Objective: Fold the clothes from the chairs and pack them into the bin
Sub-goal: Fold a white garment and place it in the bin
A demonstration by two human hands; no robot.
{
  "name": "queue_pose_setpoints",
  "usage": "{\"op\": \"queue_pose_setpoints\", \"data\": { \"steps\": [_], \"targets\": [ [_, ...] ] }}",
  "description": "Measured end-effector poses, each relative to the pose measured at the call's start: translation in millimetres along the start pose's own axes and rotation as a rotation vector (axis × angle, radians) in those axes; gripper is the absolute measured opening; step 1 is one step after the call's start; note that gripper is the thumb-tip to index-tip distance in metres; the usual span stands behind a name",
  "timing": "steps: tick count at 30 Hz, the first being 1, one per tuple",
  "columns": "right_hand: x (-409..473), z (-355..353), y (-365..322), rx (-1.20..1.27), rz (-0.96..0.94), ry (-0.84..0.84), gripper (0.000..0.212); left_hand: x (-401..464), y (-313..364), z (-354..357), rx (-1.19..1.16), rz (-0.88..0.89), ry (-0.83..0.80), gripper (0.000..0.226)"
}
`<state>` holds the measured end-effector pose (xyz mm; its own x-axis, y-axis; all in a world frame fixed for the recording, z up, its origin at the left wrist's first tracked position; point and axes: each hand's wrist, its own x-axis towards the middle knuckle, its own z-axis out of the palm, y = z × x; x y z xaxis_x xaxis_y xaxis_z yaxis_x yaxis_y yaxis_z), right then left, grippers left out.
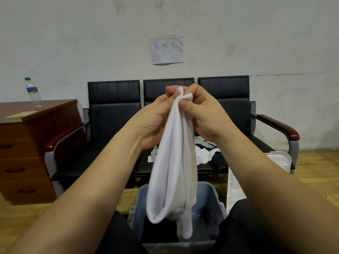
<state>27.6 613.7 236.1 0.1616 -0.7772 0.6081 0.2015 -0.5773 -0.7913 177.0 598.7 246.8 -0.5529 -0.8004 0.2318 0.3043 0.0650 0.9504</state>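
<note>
A white garment (172, 171) hangs doubled over in front of me, its top edge pinched by both hands at chest height. My left hand (152, 121) grips the left side of that edge. Close beside it, my right hand (203, 114) pinches the right side, fingers curled. The cloth's lower end dangles over the open grey-blue bin (207, 204) that stands on the floor between my knees. More crumpled white and dark clothes (203, 151) lie on the seat of the black chairs (113, 110) behind the hanging cloth.
A row of three black chairs with wooden armrests stands against the wall. A brown wooden drawer cabinet (27, 143) on the left carries a water bottle (33, 92). The white bin lid (275, 162) leans at right on the wooden floor.
</note>
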Motion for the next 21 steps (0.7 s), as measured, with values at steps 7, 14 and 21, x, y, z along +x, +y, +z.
{"op": "queue_pose_setpoints", "data": {
  "steps": [7, 14, 21],
  "targets": [
    [1, -10, 0, -0.302, 0.024, 0.078, 0.015, 1, -7, -15, 0.296, -0.079, 0.067, 0.047],
    [4, -17, -8, -0.514, 0.069, 0.107, 0.017, -19, -10, -19, 0.541, -0.065, 0.133, 0.072],
    [10, -36, -12, -0.623, 0.067, 0.177, 0.017, -18, -23, -36, 1.204, -0.161, 0.144, 0.007]
  ]
}}
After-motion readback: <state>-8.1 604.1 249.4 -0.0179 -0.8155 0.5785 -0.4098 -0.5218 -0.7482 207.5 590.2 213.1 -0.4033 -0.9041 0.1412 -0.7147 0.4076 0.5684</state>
